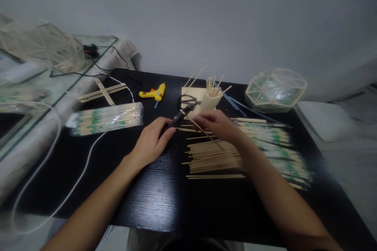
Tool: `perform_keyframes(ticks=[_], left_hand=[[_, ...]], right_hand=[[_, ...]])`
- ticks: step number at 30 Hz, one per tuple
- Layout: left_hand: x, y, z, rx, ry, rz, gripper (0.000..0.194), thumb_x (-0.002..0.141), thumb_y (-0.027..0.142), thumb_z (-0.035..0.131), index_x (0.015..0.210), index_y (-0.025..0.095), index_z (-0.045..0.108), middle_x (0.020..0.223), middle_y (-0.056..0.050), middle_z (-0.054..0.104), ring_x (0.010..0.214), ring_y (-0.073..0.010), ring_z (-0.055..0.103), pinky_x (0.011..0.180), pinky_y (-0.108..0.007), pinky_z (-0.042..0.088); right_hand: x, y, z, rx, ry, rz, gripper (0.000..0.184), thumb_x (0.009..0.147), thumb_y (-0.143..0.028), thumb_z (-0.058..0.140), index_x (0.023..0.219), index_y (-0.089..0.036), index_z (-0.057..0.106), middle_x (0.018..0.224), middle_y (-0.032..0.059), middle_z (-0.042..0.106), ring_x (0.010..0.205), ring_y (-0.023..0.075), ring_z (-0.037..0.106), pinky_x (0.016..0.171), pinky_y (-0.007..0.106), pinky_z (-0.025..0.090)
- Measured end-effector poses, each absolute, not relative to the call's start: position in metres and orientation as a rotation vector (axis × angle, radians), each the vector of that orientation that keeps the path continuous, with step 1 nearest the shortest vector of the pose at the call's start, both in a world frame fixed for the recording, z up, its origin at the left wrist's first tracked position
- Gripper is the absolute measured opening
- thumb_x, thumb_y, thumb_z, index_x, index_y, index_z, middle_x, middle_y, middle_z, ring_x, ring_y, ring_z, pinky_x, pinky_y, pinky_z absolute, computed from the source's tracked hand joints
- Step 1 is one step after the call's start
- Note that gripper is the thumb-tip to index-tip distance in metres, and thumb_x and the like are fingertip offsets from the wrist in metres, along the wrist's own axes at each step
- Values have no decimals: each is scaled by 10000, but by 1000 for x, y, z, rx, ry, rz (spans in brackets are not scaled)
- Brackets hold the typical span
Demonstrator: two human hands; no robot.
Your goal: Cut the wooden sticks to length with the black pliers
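My left hand (153,141) rests on the black table (165,200), fingers closed around the blades of black scissors (184,110) that point up to the right. My right hand (216,123) pinches a thin bamboo stick (202,128) that slants across the scissor tip. Just below my right hand lies a loose pile of bare bamboo sticks (213,159). A paper cup of short sticks (210,96) stands just beyond both hands.
A yellow glue gun (153,93) lies at the back, its white cable (79,176) trailing left. Wrapped chopstick packs lie left (107,118) and right (279,145). A stick polyhedron (275,89) sits at the back right, crossed sticks (103,92) and a glass surface at the left.
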State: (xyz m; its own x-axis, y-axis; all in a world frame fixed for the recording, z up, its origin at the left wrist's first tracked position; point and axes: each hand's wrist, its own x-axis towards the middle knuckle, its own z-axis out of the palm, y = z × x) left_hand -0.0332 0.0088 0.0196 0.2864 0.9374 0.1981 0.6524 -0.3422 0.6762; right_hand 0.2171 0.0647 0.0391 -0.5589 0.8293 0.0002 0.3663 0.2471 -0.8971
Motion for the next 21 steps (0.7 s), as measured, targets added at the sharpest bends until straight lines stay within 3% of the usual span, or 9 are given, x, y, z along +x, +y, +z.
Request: perform_keyframes(ticks=[4, 7, 14, 21], left_hand=[[-33, 9, 15, 2107, 1435, 780, 396, 1028, 472, 403, 1160, 151, 592, 1063, -90, 659, 977, -233, 627, 874, -364, 469], [-32, 8, 12, 2101, 1464, 787, 383, 1025, 482, 392, 1096, 160, 588, 1009, -77, 652, 910, -224, 623, 825, -357, 469], [-30, 4, 13, 2059, 1509, 777, 350, 1019, 499, 381, 1041, 189, 544, 865, -34, 650, 794, -214, 631, 762, -337, 465], [-29, 2, 12, 2072, 1414, 812, 346, 1014, 479, 410, 1116, 184, 562, 931, -47, 658, 841, -216, 631, 776, -328, 467]], right_hand=[[209, 51, 56, -990, -1846, 1435, 303, 964, -425, 615, 913, -146, 721, 782, 30, 707, 686, 135, 633, 660, 258, 501], [197, 39, 52, -1024, -1791, 1284, 226, 936, -381, 663, 948, -162, 717, 785, 30, 715, 665, 137, 635, 636, 257, 502], [181, 25, 43, -1089, -1905, 823, 177, 1001, -289, 571, 970, -174, 702, 750, 13, 707, 669, 138, 630, 665, 246, 460], [182, 22, 43, -1033, -1931, 784, 194, 999, -224, 544, 937, -152, 713, 762, 9, 682, 638, 116, 550, 654, 235, 416]])
